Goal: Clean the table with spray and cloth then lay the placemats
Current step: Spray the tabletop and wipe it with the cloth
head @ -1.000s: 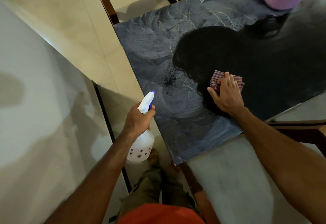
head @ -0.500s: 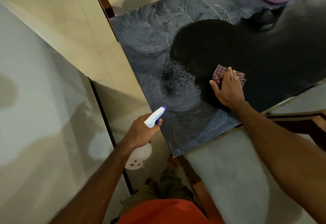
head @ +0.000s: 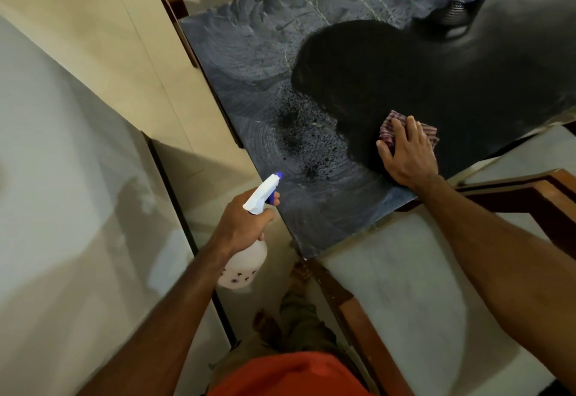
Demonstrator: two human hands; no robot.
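A fresh speckle of spray has spread on the desk since a second ago, so wiping comes next. The left hand grasps the spray bottle off the near-left edge; the right hand presses the cloth flat near the right edge. Open room lies far left.

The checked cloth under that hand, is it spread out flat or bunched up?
Bunched up: the checked cloth sits crumpled under the right hand, which presses it onto the dark table.
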